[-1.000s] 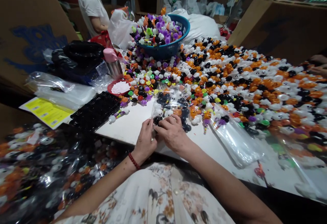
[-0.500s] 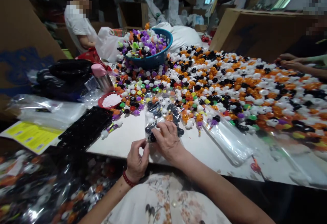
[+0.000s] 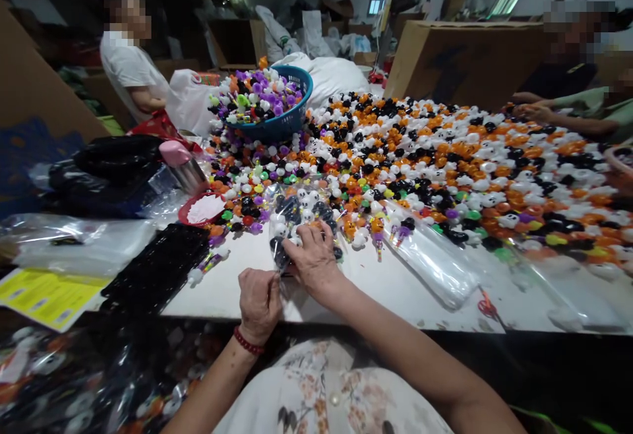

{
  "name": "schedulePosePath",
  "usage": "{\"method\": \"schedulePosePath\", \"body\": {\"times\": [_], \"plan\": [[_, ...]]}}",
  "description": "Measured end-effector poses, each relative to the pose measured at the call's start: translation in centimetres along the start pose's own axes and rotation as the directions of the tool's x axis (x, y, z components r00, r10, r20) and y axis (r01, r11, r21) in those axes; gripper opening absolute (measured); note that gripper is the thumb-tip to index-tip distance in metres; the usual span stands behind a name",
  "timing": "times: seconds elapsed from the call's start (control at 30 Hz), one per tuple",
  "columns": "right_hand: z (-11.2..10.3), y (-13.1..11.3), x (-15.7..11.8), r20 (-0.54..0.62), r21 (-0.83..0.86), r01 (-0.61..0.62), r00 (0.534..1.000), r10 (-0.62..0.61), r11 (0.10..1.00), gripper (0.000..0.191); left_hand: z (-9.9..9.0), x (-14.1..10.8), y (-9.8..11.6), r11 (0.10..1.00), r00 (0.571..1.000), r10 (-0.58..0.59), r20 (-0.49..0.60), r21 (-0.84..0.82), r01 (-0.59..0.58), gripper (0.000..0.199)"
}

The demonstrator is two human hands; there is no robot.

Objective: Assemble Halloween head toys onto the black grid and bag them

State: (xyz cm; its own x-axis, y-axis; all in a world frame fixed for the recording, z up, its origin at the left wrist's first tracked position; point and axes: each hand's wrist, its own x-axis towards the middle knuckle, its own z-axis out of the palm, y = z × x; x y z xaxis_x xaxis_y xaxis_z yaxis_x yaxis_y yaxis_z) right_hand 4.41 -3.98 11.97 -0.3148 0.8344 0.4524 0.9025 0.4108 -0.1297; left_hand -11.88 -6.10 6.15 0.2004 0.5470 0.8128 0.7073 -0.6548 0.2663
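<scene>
A clear plastic bag filled with white, black and orange Halloween figures lies on the white table in front of me. My left hand is closed in a pinch at the bag's near left corner, its fingertips partly hidden. Over the near part of the bag rests my right hand, its fingers curled onto the plastic and figures with the thumb to the left. Loose small toys in purple, green, red and white lie just beyond the bag.
A large heap of figures covers the table's far right. Behind the bag stands a blue basket of toys. Flat clear bags lie at right, a red dish and pink-lidded flask at left. Co-workers are at the far sides.
The view has shifted, so the table's contents appear further left. My left hand has turned slightly and its fingers are closed tighter at the bag's corner. The right hand stays on the bag.
</scene>
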Motion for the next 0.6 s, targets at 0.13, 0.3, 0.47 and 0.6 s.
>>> {"method": "schedulePosePath", "body": {"times": [0.13,0.3,0.47,0.6], "plan": [[0.0,0.0,0.5,0.041,0.012,-0.04,0.998,0.04,0.999,0.038,-1.1,-1.4,0.3,0.991,0.996,0.062,0.059,-0.124,-0.055,0.022],[0.8,-0.6,1.4,0.066,0.018,-0.008,0.998,0.007,1.0,0.041,-1.8,-3.7,0.5,0.985,0.995,0.004,0.099,-0.171,0.013,0.019],[-0.6,-1.7,-1.0,-0.111,0.052,0.122,0.987,-0.116,0.991,0.04,-1.2,-3.9,1.0,0.822,0.812,-0.562,0.158,-0.006,0.57,0.041],[-1.9,-1.4,-5.3,-0.019,0.253,0.268,0.962,-0.272,0.93,0.019,-0.5,-2.8,0.8,0.547,0.447,-0.753,0.483,0.083,0.833,0.041]]}}
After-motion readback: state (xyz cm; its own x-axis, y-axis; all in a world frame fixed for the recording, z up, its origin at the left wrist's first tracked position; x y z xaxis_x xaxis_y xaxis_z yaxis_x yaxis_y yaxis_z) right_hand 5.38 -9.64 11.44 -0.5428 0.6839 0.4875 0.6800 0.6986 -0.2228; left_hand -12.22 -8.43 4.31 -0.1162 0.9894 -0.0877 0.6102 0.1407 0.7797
